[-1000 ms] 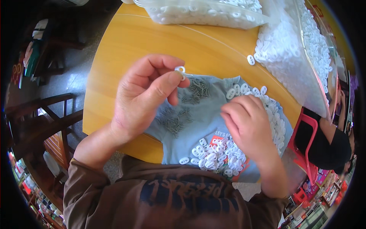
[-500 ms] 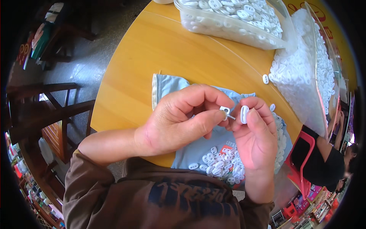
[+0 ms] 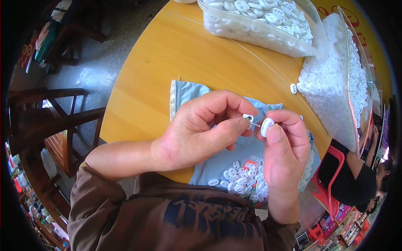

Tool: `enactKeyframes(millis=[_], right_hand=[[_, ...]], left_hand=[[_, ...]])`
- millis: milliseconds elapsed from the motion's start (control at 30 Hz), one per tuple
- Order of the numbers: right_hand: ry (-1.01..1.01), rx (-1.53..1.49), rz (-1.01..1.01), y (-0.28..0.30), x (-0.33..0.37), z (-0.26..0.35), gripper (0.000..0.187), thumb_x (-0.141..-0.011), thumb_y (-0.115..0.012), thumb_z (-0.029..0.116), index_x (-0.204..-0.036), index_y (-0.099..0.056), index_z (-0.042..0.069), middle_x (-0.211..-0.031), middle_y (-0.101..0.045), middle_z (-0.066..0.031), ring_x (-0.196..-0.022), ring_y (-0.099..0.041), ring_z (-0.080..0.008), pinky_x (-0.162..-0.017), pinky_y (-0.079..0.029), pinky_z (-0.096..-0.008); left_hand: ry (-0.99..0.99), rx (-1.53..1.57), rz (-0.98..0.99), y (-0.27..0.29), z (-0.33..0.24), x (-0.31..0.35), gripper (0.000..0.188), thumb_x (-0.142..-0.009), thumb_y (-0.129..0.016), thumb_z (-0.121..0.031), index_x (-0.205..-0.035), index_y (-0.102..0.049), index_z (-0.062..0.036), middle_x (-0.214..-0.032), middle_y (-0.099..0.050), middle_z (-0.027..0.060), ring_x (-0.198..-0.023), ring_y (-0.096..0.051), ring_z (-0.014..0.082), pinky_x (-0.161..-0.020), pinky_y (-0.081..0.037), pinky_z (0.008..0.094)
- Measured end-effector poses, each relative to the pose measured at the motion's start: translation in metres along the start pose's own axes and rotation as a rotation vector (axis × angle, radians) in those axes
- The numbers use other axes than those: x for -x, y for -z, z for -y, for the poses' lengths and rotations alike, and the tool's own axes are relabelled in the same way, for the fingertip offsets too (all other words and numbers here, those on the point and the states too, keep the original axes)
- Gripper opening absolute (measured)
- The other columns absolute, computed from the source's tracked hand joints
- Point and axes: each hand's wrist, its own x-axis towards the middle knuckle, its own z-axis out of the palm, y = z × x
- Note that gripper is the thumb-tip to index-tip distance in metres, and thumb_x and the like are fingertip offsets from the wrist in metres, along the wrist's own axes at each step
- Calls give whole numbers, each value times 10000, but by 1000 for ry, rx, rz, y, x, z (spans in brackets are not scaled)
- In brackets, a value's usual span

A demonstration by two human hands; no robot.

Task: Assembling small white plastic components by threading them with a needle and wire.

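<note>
My left hand [image 3: 201, 129] pinches a small white plastic block [image 3: 248, 118] with a hole in it, between thumb and forefinger. From the block a thin metal spring [image 3: 256, 124] sticks out to the right. Thumb and fingers of my right hand [image 3: 285, 154] grip a white oval two-hole cord lock piece [image 3: 266, 126], tilted, close to the spring's tip. Whether the two touch is hard to make out. Below the hands, a loose pile of similar white oval pieces [image 3: 245, 180] lies on a light blue garment [image 3: 188, 91] spread over my lap and the table edge.
A wooden table [image 3: 146, 79] reaches away from me. On it stand a clear bin [image 3: 251, 31] of white pieces and, at right, a larger clear container [image 3: 322, 79] of white parts. One loose oval piece [image 3: 293, 88] lies beside it. A person sits by a red chair [image 3: 331, 184].
My right hand has turned the oval piece so more of its broad side shows, and has shifted slightly right. My left hand still holds the block and spring.
</note>
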Motion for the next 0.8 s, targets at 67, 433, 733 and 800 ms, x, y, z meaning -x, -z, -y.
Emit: enactKeyframes(millis=[67,433,733,800], right_hand=[[19,-38,8,-1,0,-1,194,-840,-573,46,-1018,-535,-20,-812,-550,0,-710,-462,-24,-639,-370,-147],[149,136,32,-1,-3,-4,174,-833,-563,1,-1002,-533,-27,-862,-506,-10,-714,-428,-29,-614,-347,-155],[396,470,60,-2,-6,-10,173,-813,-579,-4,-984,-563,-24,-868,-545,-84,-743,-518,-131,-687,-417,-232],[397,474,59,0,-6,-10,189,-817,-574,-4,-1004,-564,-25,-870,-550,-85,-744,-525,-132,-676,-424,-233]], left_hand=[[-38,3,12,0,2,1,168,-853,-506,-21,-1019,-533,-14,-830,-612,55,-633,-543,51,-577,-451,180],[-32,-12,-2,1,3,-1,162,-851,-511,-15,-1011,-531,-10,-829,-607,52,-629,-538,46,-579,-444,174],[-159,-93,44,1,13,1,198,-868,-501,-10,-1066,-493,3,-893,-580,59,-689,-553,69,-612,-453,184],[-165,-131,59,0,13,1,220,-876,-493,-13,-1093,-475,11,-913,-575,66,-710,-562,83,-631,-460,194]])
